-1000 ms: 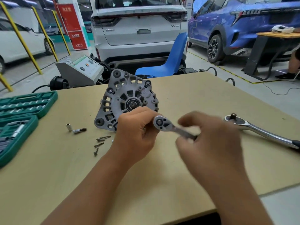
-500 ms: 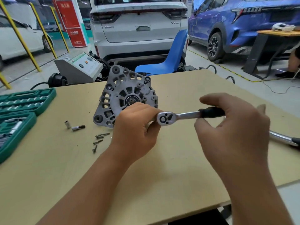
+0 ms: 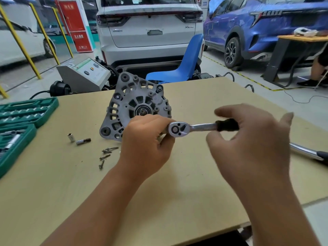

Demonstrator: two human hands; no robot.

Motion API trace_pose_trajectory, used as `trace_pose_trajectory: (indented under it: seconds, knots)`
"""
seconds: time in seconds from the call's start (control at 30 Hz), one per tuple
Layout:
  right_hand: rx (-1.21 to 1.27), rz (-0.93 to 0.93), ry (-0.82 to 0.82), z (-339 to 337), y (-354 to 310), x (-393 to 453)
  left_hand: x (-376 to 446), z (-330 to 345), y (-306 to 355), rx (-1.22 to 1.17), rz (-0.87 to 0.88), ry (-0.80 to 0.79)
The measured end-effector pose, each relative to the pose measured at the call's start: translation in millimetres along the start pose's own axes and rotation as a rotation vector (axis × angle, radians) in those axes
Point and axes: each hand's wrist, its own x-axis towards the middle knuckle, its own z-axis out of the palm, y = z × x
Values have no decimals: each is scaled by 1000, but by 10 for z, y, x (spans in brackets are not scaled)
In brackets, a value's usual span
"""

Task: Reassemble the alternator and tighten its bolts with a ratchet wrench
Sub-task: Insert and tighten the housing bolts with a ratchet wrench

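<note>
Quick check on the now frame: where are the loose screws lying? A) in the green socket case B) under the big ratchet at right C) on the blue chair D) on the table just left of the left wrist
D: the loose screws lie scattered on the bare table, just left of the left hand and near the foot of the alternator.

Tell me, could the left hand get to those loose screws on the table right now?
Probably yes. The screws lie in the open just left of the left hand, with bare table between. But that hand is gripping at the head of the ratchet wrench and would have to let go first.
</note>
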Motion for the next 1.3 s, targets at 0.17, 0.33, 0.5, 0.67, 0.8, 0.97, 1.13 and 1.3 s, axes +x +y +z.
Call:
trace_pose_trajectory:
  seconds: [0.17,0.33,0.5,0.67,0.8,0.97,1.13,1.3]
  knots:
    - [92,-115,-370,231,-126,-294,-31,-27,6,2,8,-8]
    - [50,-10,5,37,89,28,-6,-36,-17,-25,-4,-63]
    - [52,-100,-180,90,-4,-109,1,-10,-1,-67,-49,14]
    - [139,-83,-215,168,-23,-131,-25,-40,-23,-78,-33,-50]
    - [101,-23,62,-22,62,29,-2,-29,-20,-62,-56,-46]
    - [143,-101,-406,148,-110,-288,4,10,34,-72,-90,16]
    - [75,-57,21,69,122,-12,-6,-50,-31,-70,-33,-113]
    - [13,-147,-154,112,-24,-176,25,10,59,-29,-63,6]
